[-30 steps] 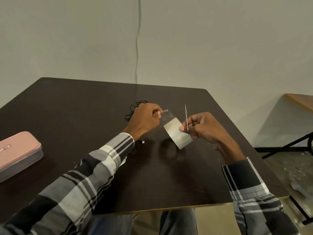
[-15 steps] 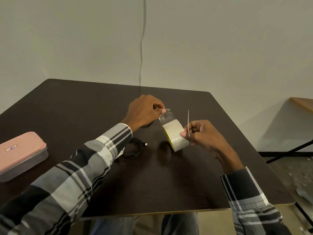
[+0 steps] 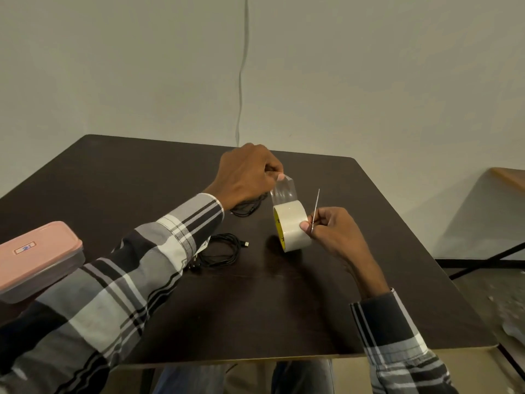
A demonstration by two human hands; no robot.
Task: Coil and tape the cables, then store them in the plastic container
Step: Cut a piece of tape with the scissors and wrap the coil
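The left hand [image 3: 247,174] pinches the flimsy, sticky tape strip [image 3: 283,190] by its free end while the right hand [image 3: 331,231] grips the light roll [image 3: 291,227] and a thin blade [image 3: 316,207].

The dark brown square table [image 3: 284,302] lay bare across its near half, from four to seven o'clock. At nine o'clock the pink-lidded clear plastic container [image 3: 37,257] blocked the left edge. Near the centre a black coiled cable [image 3: 220,250] lay flat, with a second black cable [image 3: 247,207] toward twelve. The roll of clear packing tape [image 3: 291,227] hung above the centre.
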